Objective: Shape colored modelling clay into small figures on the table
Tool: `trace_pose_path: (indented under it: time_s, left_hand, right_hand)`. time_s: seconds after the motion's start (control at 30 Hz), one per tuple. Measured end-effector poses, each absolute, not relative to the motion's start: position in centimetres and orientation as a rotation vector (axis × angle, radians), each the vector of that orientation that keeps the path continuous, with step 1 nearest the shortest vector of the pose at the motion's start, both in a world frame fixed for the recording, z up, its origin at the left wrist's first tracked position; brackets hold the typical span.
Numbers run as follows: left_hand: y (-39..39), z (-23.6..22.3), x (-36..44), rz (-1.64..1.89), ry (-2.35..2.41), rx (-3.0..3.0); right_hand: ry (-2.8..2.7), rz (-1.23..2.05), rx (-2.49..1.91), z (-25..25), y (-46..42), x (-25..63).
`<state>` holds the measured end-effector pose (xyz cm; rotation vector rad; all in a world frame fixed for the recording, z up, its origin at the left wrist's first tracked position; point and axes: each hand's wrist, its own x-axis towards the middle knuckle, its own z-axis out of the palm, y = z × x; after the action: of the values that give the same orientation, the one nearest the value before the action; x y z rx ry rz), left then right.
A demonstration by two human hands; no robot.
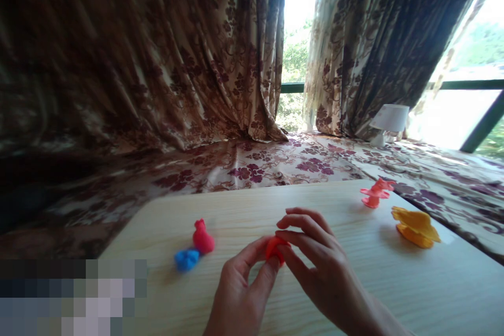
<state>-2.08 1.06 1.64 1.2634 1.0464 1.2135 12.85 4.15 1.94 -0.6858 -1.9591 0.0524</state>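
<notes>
Between my two hands is a small red lump (277, 250) that looks like modelling clay, above the near middle of the table. My left hand (246, 278) pinches it between thumb and fingers from the left. My right hand (315, 252) presses on it with the fingers nearest to it, while its upper fingers stretch out over the lump. Much of the lump is covered by fingers. To the left stand a pink gourd-shaped piece (203, 238) and a lumpy blue piece (186, 260), close beside each other.
Toward the table's (244, 207) far right are a coral-pink tiered figure (375, 193) and a yellow piece with wavy edges (416, 227). Behind lies a flower-patterned cloth (268, 165) with a white lamp (389, 117). Patterned curtains (189, 52) hang at the windows.
</notes>
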Motion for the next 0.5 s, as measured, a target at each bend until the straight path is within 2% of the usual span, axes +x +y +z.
trace_pose_path:
  time_s: [0.5]
  left_hand:
    - [0.96, 2.44, -1.59, 1.233, 0.911, 1.041]
  right_hand:
    - [-1.954, 0.083, -0.697, 2.03, 4.29, 12.87]
